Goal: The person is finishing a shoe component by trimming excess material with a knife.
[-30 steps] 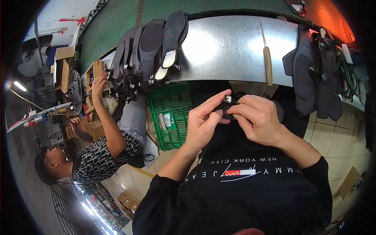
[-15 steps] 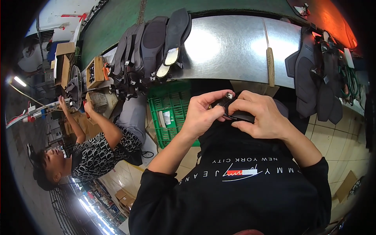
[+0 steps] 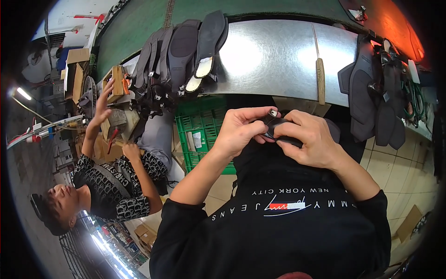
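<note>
In front of my waist, my left hand point(image 3: 236, 133) pinches a black strap with a small whitish tip point(image 3: 273, 113) between thumb and forefinger. My right hand point(image 3: 309, 136) closes its fingers round the black sandal point(image 3: 281, 130) that the strap seems to belong to. Part of its dark grey sole point(image 3: 333, 130) shows behind my right hand. The two hands are close together, and the fingers hide much of the sandal. Just beyond them runs the near edge of a metal table point(image 3: 274, 56).
A wooden-handled tool with a thin shaft point(image 3: 320, 81) lies on the table. Dark soles and sandals point(image 3: 183, 51) are piled at left, with more soles point(image 3: 364, 93) at right. A green crate point(image 3: 209, 158) stands below. At left, a co-worker point(image 3: 116, 179) grips a wooden-handled tool.
My hands stay nearly in place; my right fingers have shifted slightly on the sandal. The co-worker has raised one hand and now grips a wooden-handled tool in the other.
</note>
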The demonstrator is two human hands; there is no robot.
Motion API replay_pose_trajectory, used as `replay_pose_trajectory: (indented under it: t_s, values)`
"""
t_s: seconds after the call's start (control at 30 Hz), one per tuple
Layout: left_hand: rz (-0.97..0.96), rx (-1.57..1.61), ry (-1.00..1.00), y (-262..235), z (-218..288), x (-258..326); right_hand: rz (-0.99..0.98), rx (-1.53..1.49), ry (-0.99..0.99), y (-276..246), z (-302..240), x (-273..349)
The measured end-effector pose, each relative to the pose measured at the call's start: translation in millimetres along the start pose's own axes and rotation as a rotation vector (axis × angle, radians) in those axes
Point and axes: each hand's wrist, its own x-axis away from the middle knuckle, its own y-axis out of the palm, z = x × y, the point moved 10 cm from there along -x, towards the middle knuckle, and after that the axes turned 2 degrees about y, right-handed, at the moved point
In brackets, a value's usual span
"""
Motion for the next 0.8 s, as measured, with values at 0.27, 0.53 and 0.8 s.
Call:
replay_pose_trajectory:
  t_s: [0.27, 0.53, 0.8]
  values:
    - [0.027, 0.403, -0.197, 2.2, -19.2, -3.7, 0.169, 0.187, -0.177, -10.6, -19.0, 1.3]
    - [-0.172, 0.602, -0.09, 9.9, -12.2, 3.8, 0.135, 0.123, -0.213, -15.2, -30.5, 2.3]
    - [-0.094, 0.189, 0.015, 4.1, -19.9, 16.2, 0.2, -0.023, 0.023, -18.1, -8.2, 7.8]
